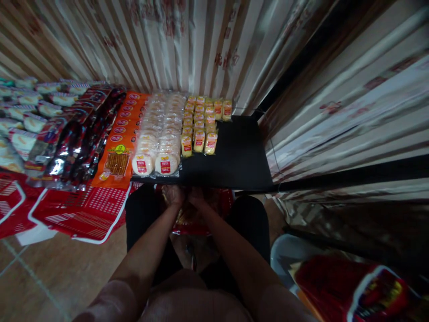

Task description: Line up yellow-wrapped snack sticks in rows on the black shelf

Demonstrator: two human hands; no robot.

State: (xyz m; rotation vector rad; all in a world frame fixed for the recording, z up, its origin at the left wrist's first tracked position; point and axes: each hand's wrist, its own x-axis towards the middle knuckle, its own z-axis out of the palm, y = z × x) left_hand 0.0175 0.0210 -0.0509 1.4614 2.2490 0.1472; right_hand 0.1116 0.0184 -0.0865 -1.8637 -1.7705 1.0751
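Both my arms reach down into a red basket [231, 199] between my knees, just under the front edge of a black shelf [234, 156]. My left hand [173, 195] is over the basket's left part, and my right hand [195, 195] is close beside it. Shadow and the shelf edge hide the fingers, so whether they hold anything does not show. Dim packets lie about the hands in the basket. On the shelf above stand small yellow wrapped cakes [199, 141] in rows. Left of them are two rows of round white wrapped crackers [166, 164].
Farther left lie an orange snack bag [115, 152], dark red shiny packets [73, 138] and white packets [23, 141]. Another red basket [80, 210] with a white handle stands at lower left. A grey tub [284, 255] is at lower right. Striped curtains [201, 49] hang behind and at right.
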